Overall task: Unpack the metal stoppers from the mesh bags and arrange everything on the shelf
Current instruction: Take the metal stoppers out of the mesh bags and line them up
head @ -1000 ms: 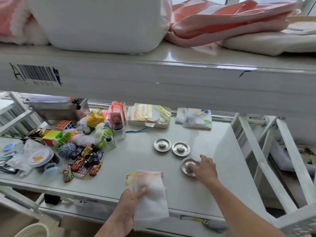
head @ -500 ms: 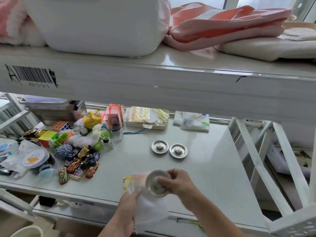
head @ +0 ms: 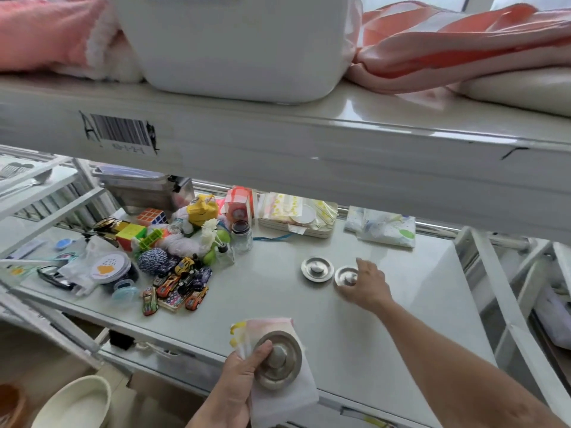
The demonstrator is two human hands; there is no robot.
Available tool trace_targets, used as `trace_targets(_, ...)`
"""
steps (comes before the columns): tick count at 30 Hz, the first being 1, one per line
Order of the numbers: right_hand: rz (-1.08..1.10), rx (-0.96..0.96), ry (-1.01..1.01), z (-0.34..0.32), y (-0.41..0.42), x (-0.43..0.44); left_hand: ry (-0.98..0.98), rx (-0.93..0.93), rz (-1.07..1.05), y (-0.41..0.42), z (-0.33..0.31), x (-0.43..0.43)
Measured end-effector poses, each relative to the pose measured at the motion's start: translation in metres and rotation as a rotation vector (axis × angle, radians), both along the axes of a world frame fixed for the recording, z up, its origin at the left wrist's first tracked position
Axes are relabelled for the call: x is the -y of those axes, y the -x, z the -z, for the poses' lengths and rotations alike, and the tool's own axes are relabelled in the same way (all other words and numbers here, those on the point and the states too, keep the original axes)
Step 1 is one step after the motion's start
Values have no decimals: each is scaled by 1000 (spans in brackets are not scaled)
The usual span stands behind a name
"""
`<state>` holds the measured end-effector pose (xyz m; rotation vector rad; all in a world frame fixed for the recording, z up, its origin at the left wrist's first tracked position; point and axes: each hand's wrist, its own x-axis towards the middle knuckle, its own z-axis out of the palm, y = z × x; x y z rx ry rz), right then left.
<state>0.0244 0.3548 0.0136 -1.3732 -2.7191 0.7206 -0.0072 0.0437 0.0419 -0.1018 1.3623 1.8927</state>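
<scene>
My left hand holds several white mesh bags with yellow ties at the shelf's front edge. Its thumb pins a round metal stopper flat on top of the bags. Two more metal stoppers lie side by side on the grey shelf. The left one lies free. My right hand reaches over the right one, fingers spread around its rim, and the stopper still rests flat on the shelf.
A heap of toys fills the shelf's left side: toy cars, puzzle cubes, a small glass jar. Flat packets and a white pouch lie at the back. The upper shelf's beam overhangs.
My right hand lifted the third stopper off the shelf and passed it onto the bags in my left hand. It then reached out to the right one of the two stoppers left on the shelf.
</scene>
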Motion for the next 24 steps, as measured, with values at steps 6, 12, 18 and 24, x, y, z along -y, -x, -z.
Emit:
trace_targets(6,49,-36,-53,-6,-10,15,17,10,36,3,0,5)
trace_targets(12,-355,-586,117,-40,-43,147,59,96,-12,12,6,-7)
trace_targets(18,-590,-408,86,-31,-44,194,-182,255,110,16,2,-4)
trace_targets(24,-291,-523,331,-20,-4,135,-66,103,106,18,0,17)
